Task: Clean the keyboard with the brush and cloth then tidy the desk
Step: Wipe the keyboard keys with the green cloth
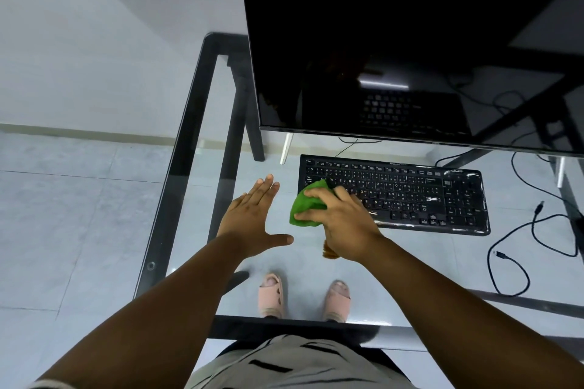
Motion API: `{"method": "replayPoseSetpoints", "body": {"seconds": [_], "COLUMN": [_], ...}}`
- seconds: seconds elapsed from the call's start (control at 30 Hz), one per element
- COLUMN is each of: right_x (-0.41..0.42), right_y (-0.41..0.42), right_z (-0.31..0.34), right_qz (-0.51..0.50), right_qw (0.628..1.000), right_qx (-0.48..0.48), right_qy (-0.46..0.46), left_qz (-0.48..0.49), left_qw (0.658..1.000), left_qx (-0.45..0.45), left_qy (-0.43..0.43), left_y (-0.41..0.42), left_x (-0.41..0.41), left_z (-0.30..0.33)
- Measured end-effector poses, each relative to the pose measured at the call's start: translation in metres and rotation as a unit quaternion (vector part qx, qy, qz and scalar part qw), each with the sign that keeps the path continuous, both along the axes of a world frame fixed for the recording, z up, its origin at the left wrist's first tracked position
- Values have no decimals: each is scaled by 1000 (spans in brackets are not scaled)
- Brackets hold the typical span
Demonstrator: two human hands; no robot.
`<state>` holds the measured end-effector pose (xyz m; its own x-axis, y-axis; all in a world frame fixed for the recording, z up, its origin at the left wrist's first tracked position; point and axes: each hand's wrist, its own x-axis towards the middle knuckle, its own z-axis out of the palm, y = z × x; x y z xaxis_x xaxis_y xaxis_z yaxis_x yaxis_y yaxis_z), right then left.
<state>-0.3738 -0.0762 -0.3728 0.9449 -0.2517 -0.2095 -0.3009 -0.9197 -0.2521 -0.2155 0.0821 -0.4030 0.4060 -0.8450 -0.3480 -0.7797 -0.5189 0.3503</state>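
A black keyboard (410, 196) lies on the glass desk (196, 123) under the monitor. My right hand (341, 224) grips a bunched green cloth (305, 208) at the keyboard's left end, covering its lower left keys. Orange-brown brush bristles (330, 252) poke out beneath my right wrist; the rest of the brush is hidden. My left hand (252, 215) hovers flat over the glass just left of the cloth, fingers straight and thumb spread, holding nothing.
A large dark monitor (410, 41) stands close behind the keyboard. Loose black cables (518, 249) lie to the right, seen through the glass. The desk's black frame (177, 167) runs along the left edge. My sandalled feet (303, 297) show below the glass.
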Motion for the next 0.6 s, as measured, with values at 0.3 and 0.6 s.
{"method": "replayPoseSetpoints", "body": {"seconds": [0.3, 0.6], "right_x": [-30, -36], "right_y": [-16, -19], "right_z": [-1, -2], "right_qz": [-53, -37], "right_qw": [998, 999], "right_qx": [21, 15], "right_qy": [-32, -20], "left_qz": [-2, 13], "left_qw": [1000, 1000], "left_qx": [2, -25], "left_qy": [-3, -3], "left_y": [0, 0], "left_x": [1, 2], "left_z": [-1, -5]}}
